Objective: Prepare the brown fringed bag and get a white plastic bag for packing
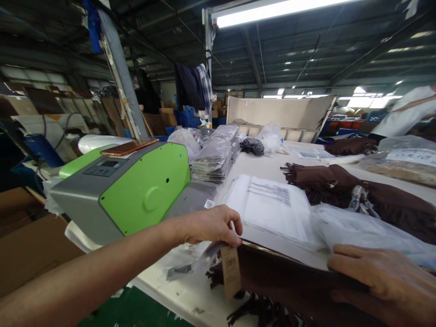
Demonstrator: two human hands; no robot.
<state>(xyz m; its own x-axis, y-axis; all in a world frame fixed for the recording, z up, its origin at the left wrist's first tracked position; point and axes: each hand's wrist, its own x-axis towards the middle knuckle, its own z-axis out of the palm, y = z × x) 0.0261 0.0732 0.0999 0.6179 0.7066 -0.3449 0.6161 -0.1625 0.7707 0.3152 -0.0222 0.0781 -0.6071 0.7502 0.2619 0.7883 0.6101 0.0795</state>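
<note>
Over the table [245, 164], I'm seemingly working the zip [269, 249] — left hand [213, 227] pinching its end, right hand [378, 272] gripping the brown piece [282, 281], which likely needs tautness next.

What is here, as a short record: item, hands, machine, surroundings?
Item: brown fringed zippered bag, gold-toned zipper
Left hand: pinches one end of the zippered edge, above a brown card tag
Right hand: touches the bag farther along; exact grip unclear
Machine: green-and-gray machine, small display, phone-like slab on top
Beyond: white printed packaging, stacked plastic-wrapped packs, another brown fringed item
</note>
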